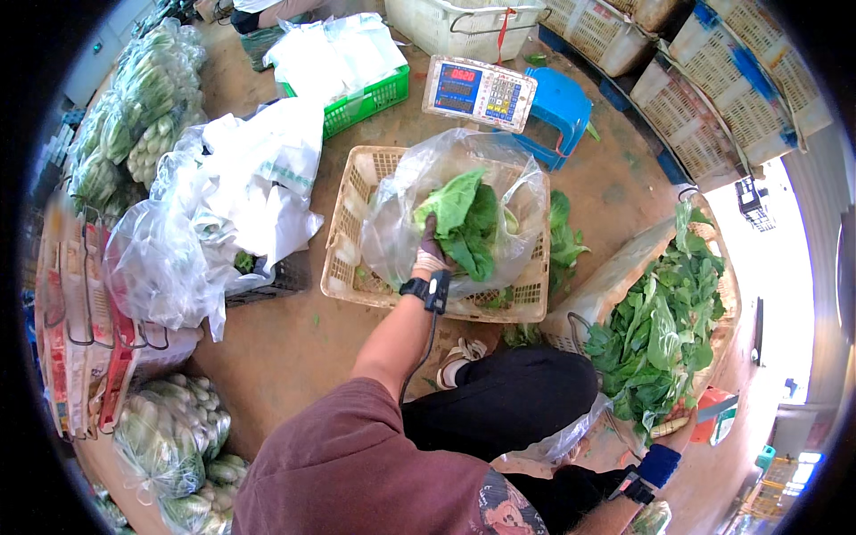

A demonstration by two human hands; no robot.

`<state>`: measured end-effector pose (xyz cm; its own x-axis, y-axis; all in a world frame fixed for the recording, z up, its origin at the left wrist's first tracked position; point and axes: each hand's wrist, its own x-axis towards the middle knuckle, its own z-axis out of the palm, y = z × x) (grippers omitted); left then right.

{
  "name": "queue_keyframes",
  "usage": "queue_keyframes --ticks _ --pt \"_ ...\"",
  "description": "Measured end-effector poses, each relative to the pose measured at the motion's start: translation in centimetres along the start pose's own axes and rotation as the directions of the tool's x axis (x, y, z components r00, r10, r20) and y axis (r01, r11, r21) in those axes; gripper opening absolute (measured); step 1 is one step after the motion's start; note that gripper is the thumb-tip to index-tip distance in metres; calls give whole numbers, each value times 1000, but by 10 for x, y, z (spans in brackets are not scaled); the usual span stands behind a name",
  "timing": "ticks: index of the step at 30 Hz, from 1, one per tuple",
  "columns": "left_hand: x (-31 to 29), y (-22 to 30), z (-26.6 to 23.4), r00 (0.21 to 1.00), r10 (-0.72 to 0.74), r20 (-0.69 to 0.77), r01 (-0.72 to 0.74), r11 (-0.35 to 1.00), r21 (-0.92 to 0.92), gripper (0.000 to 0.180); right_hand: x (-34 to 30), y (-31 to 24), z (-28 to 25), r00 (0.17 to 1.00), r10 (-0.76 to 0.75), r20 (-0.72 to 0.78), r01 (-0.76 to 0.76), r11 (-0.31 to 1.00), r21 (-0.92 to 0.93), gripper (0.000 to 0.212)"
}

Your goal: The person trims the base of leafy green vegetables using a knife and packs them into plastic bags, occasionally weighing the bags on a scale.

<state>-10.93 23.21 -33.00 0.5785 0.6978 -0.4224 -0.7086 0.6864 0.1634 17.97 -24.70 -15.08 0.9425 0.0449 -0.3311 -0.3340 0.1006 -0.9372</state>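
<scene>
My left hand [430, 248], in a dark glove with a pale cuff, reaches into a clear plastic bag [390, 223]. Its fingers close round a bunch of leafy greens [464, 214], with broad leaves spreading to the right of the glove. The bag sits open inside a cream plastic basket [343, 259], below a scale display [479, 93]. Low on the right, my right hand [679, 434], below a blue cuff, is closed round a knife [716, 407]; its blade points right. Part of that grip is hard to make out.
A tall crate of leafy greens [655, 330] stands right of my knee. White plastic bags [259, 178] pile up on the left, with bagged vegetables [169, 428] below. Behind the basket are a blue stool [560, 102] and a green crate [366, 100]. Stacked crates [695, 116] line the far right.
</scene>
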Motion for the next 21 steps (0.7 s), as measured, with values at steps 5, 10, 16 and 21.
queue_keyframes --ticks 5,10,16,21 --pt "24 31 -33 945 288 -157 -280 957 73 56 10 8 -5 996 33 81 -34 999 10 29" --pt "78 73 -112 867 333 -370 83 636 767 65 7 14 14 995 -5 100 10 998 -54 28" --pt "92 81 -119 599 732 -324 469 8 883 68 5 14 20 997 -7 71 15 995 -102 28" --pt "34 159 -113 687 697 -206 -365 577 731 73 12 21 34 984 18 175 -9 999 -52 24"
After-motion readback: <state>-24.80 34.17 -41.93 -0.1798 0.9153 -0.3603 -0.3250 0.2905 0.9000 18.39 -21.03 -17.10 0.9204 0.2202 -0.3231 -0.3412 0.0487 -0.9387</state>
